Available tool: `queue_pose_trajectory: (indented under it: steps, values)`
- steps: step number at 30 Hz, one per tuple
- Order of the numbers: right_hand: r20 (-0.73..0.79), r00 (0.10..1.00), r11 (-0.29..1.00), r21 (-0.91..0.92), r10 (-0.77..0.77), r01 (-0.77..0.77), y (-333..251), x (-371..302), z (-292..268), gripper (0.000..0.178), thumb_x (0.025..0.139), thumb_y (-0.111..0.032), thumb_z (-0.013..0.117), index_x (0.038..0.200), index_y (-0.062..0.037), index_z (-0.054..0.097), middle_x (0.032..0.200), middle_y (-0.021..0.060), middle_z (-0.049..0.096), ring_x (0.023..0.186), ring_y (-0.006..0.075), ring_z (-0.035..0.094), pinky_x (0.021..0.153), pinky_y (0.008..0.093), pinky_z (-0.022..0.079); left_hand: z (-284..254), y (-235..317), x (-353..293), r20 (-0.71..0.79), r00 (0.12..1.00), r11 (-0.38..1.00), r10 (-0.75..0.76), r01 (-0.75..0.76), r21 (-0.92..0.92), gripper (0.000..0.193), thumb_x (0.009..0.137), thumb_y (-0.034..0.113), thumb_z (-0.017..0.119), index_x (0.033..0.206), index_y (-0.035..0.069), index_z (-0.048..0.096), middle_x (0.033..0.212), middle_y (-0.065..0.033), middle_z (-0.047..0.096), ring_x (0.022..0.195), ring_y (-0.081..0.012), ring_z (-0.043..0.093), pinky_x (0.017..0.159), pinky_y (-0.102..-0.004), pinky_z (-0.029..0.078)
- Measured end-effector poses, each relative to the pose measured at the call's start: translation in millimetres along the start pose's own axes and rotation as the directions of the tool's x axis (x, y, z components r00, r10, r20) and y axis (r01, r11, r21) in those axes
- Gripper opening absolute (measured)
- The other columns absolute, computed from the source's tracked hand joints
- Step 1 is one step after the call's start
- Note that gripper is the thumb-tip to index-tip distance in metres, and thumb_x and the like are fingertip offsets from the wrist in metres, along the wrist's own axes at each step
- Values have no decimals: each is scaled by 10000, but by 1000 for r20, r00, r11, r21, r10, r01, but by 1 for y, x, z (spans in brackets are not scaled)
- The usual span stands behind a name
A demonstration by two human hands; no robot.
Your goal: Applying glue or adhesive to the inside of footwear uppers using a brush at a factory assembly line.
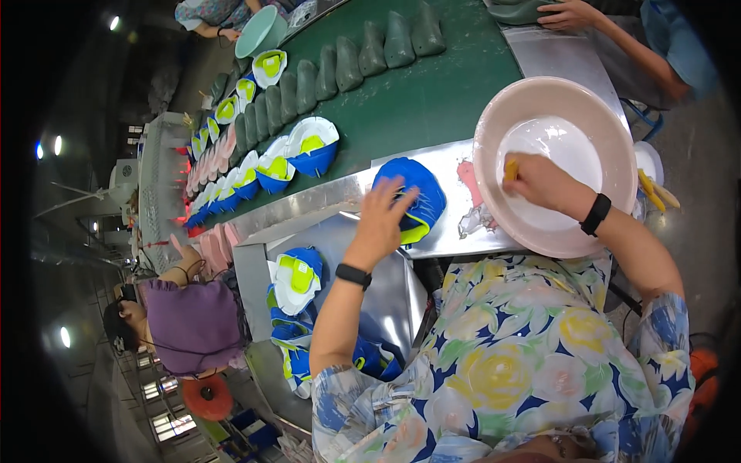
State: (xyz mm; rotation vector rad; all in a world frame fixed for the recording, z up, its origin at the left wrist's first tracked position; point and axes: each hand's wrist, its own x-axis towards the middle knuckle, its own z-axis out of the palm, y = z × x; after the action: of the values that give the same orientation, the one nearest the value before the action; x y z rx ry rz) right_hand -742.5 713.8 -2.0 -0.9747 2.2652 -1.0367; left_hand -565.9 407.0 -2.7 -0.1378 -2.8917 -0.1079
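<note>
A blue shoe upper (429, 202) with a lime-green lining lies on the metal edge of the table in front of me. My left hand (384, 212) is over its left side, fingers spread and slightly blurred; whether they touch it I cannot tell. Inside a wide pale-pink basin (494, 123) with white liquid (552, 143) at the bottom, my right hand (540, 182) is closed around a small yellow object (510, 171). Only its end shows, so its kind is unclear. Between upper and basin sits a pink sole-shaped piece (468, 182).
Blue-and-white shoe uppers (312, 147) and dark green shoe lasts (349, 65) line the green belt (432, 100). More uppers (297, 282) fill a metal bin at my left. Yellow-handled tools (654, 191) lie right of the basin. Co-workers are at left, far left and far right.
</note>
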Motion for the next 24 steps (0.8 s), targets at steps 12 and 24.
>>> queue_pose_trajectory:
  steps: [12,24]
  values:
    - [-361,918,968,121,-162,218,11,-26,-97,174,855,-126,695,953,-27,590,764,129,634,677,260,637,651,346,501,-40,-42,63,139,961,661,-238,266,-701,345,905,210,623,1212,68,555,1117,-96,650,970,-274,638,800,-392,541]
    - [-509,825,956,14,-246,294,-23,-26,-117,295,824,-235,723,797,11,562,689,178,616,629,307,627,591,373,477,-7,40,101,192,952,419,-239,279,-864,367,926,231,605,1249,68,542,1148,-94,640,1016,-267,630,852,-392,532]
